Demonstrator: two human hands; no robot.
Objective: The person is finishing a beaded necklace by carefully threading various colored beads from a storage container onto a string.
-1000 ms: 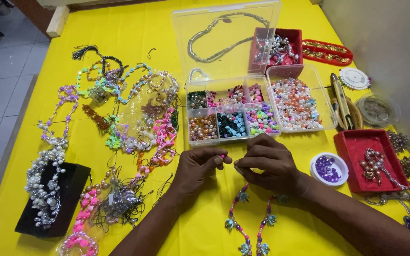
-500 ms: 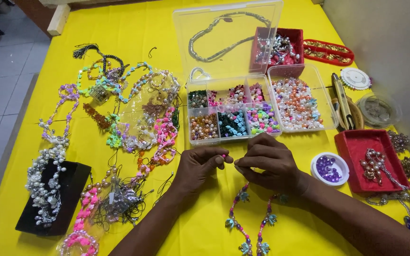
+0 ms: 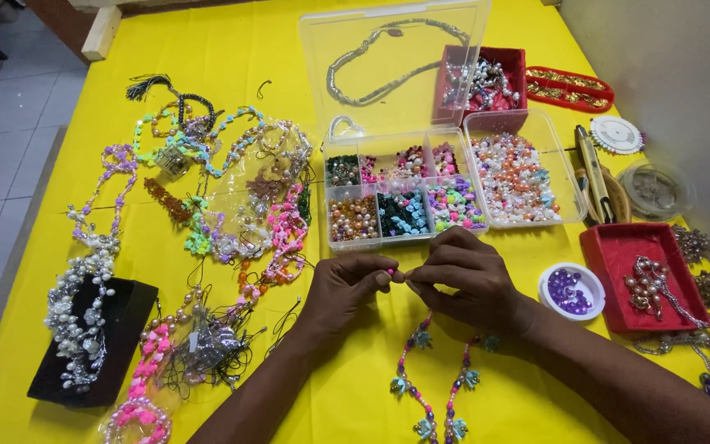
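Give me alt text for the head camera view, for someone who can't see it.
Two bare hands meet over a yellow table, the left hand and right hand pinching a small pink bead on a beaded strand. Behind them sits an open clear bead box; finished bracelets lie to the left.

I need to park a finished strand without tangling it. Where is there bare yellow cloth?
Bare cloth lies at the far side, left of the clear bead box, above the bracelet pile. A smaller patch sits near the right forearm, below the purple bead dish. Crowded: the left side and the right edge by the red tray.
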